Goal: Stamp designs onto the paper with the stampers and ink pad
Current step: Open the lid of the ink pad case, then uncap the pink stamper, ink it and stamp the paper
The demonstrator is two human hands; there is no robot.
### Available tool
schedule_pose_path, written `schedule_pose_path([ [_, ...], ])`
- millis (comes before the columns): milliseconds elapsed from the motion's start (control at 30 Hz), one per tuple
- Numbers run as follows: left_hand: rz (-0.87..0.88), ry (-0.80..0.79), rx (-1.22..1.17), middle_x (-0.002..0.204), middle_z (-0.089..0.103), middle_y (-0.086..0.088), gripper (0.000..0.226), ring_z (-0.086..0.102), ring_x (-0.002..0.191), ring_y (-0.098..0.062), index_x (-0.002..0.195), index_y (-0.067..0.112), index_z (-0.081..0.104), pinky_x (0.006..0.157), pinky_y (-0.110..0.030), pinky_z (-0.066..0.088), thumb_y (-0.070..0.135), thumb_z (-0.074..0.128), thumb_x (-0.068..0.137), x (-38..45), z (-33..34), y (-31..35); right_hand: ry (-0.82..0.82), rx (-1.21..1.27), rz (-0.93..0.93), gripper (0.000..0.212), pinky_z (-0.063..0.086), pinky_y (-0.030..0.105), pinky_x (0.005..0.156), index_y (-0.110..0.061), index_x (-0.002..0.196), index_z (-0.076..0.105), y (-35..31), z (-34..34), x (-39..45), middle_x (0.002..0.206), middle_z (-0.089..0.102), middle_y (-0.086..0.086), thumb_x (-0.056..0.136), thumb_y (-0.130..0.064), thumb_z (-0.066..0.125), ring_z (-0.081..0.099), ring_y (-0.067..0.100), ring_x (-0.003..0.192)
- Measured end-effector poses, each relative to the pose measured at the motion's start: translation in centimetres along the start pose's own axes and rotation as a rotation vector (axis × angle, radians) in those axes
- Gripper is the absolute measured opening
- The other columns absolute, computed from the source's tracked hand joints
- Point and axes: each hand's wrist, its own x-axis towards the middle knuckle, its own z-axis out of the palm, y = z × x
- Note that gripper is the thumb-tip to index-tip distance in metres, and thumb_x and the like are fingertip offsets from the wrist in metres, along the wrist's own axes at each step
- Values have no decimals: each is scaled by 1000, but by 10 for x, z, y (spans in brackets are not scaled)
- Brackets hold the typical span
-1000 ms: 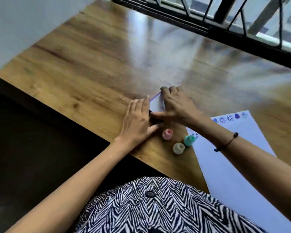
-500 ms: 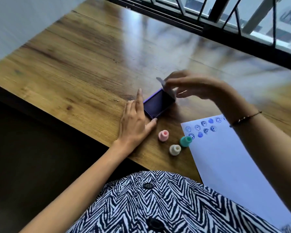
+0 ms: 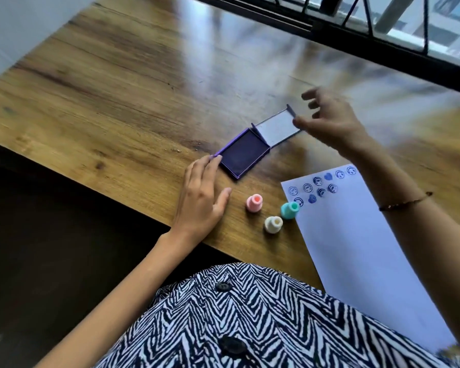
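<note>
Three small stampers stood upright just beside the ink pad (image 3: 243,153), on its near side: a pink stamper (image 3: 254,203) closest to it, a teal stamper (image 3: 289,210) further right with its base against the near-left corner of the paper (image 3: 361,251), and a cream stamper (image 3: 273,224) nearest the table's front edge. The ink pad itself lay flat on the wooden table (image 3: 117,96) with its dark purple surface bare, and its clear lid (image 3: 278,127) was swung back from the far side of the pad, lying low over the wood. The right hand (image 3: 329,123), beyond the pad, had its thumb and fingertips at the lid's far edge, the other fingers loosely spread; motion blur hid whether it was pinching the lid or just letting go. The left hand (image 3: 201,197), on the pad's near-left side, lay flat with fingers extended and fingertips touching the case's corner, gripping nothing. To the right of the pad, the paper carried a cluster of blue round and heart prints near its top-left corner, the rest blank. The likely risks, as I judged them: a sleeve or wrist crossing the open pad could pick up ink and smear the sheet; the unweighted paper could slide under a pressing stamper and blur a print; and a careless reach could topple the closely grouped stampers.
</note>
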Motion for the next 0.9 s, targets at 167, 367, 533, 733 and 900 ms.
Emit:
schedule_pose_path([
  [167, -5, 65, -81, 124, 53, -22, 43, 47, 114, -36, 120, 1, 49, 103, -34, 30, 8, 58, 78, -9, -6, 7, -394, -193, -300, 36, 39, 30, 71, -17, 107, 58, -38, 34, -73, 101, 58, 10, 74, -25, 71, 47, 19, 78],
  [367, -2, 86, -238, 109, 59, -16, 35, 56, 96, -28, 114, 7, 55, 88, -35, 47, 4, 55, 78, -2, -14, 16, -331, -320, -373, 22, 33, 28, 71, -16, 103, 61, -43, 57, -81, 108, 59, 9, 82, -15, 60, 54, 27, 99],
  [533, -236, -67, -616, 96, 66, -8, 29, 62, 83, -15, 105, 19, 61, 80, -26, 51, 3, 56, 81, -16, -9, 14, -193, -106, -282, 10, 43, 35, 69, -12, 87, 67, -38, 59, -96, 83, 63, 4, 80, -11, 59, 60, 24, 83],
  [733, -347, -152, -1070, 79, 67, 1, 20, 60, 63, -5, 94, 20, 67, 59, -13, 48, 8, 57, 82, -8, -7, 21, -133, 358, -116, 7, 51, 29, 61, -15, 82, 69, -48, 46, -94, 69, 67, 3, 76, -18, 70, 63, 13, 61],
  [900, -341, -67, -1092, 73, 67, 5, 13, 56, 64, -8, 89, 19, 69, 60, -14, 49, 16, 62, 78, -1, -8, 23, -75, 394, -71, 9, 45, 27, 59, -12, 82, 70, -48, 55, -93, 71, 67, 6, 75, -17, 72, 60, 14, 65],
])
